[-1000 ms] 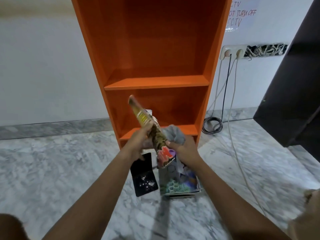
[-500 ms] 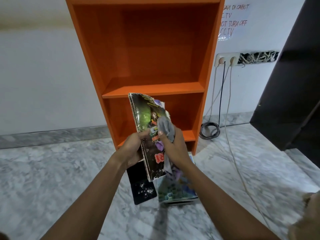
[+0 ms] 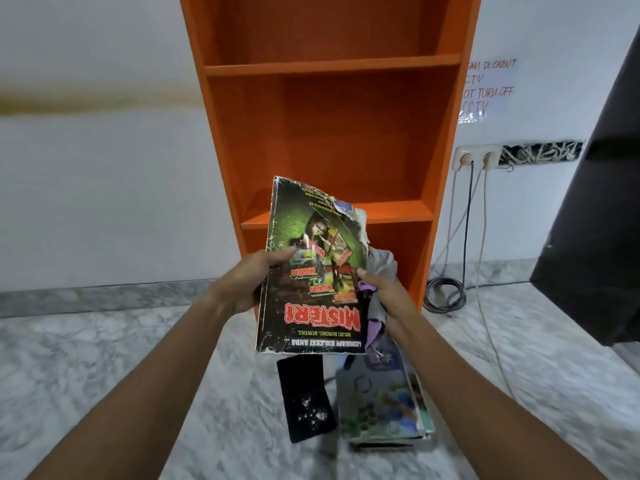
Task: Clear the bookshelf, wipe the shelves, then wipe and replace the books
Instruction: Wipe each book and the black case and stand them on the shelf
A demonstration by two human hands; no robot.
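A worn dark-green magazine [image 3: 311,271] with red "MISTERI" lettering faces me upside down in front of the orange bookshelf [image 3: 332,133]. My left hand [image 3: 249,282] grips its left edge, thumb on the cover. My right hand [image 3: 388,296] holds the right edge and also grips a grey and lilac cloth [image 3: 379,271] bunched behind the magazine. The visible shelves hold no books. A stack of colourful books [image 3: 381,403] and a black book [image 3: 306,400] lie on the floor below my hands.
Marble floor [image 3: 104,375] spreads to the left and right. Cables [image 3: 467,237] hang from a wall socket [image 3: 474,157] right of the shelf, with a coil [image 3: 445,294] on the floor. A dark cabinet [image 3: 595,220] stands at far right.
The magazine turned from edge-on to cover facing me and rose. My right hand with the cloth moved off the cover to its right edge. The view tilted upward.
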